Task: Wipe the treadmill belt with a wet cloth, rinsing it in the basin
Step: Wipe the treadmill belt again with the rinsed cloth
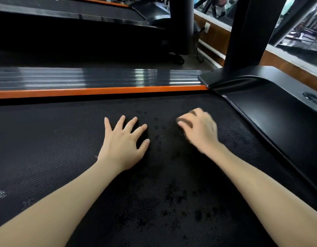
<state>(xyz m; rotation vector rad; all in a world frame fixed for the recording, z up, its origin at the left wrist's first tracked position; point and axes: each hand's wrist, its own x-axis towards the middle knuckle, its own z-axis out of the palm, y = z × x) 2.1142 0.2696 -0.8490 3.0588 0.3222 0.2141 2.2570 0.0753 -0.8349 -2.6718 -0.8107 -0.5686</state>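
Belt (154, 220), wet-spotted, under both hands.
Left hand (123, 145) flat, fingers spread; right hand (198, 129) (blurred) curled, contents indeterminate, nearer the motor cover (278, 113); belt's long axis parallels the orange rail (100, 90).

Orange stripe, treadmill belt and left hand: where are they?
orange stripe (100, 90): head view, middle of the strip.
treadmill belt (47, 148): head view, bare textured patch at the left.
left hand (122, 145): head view, back of the hand.
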